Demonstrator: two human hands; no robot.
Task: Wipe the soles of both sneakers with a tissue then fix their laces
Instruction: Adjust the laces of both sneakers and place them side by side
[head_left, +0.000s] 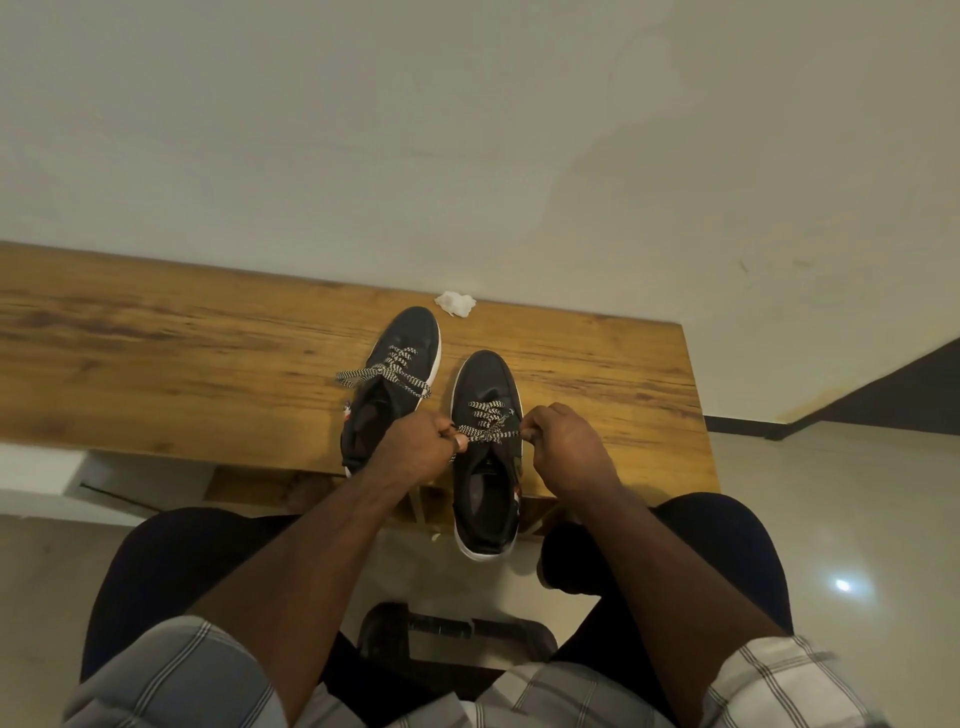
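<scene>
Left hand (421, 447): fingers curled, pinching one end of the right sneaker's checked lace (488, 423).
Right hand (563, 449): curled, pinching the lace's other end.
Right sneaker (485, 499): black, white sole, upright on the wooden table (156, 358), heel overhanging the near edge.
Left sneaker (389, 395): just beside it, farther back, its lace (384, 374) lying loose.
Tissue (456, 303): crumpled, beyond the left sneaker's toe, by the wall.

Both hands, left hand (423, 441) and right hand (563, 447), pinch the laces (488, 423) of the right sneaker (485, 457) on a wooden counter (182, 358); crumpled tissue (455, 304) lies beyond the left sneaker (392, 384).
</scene>
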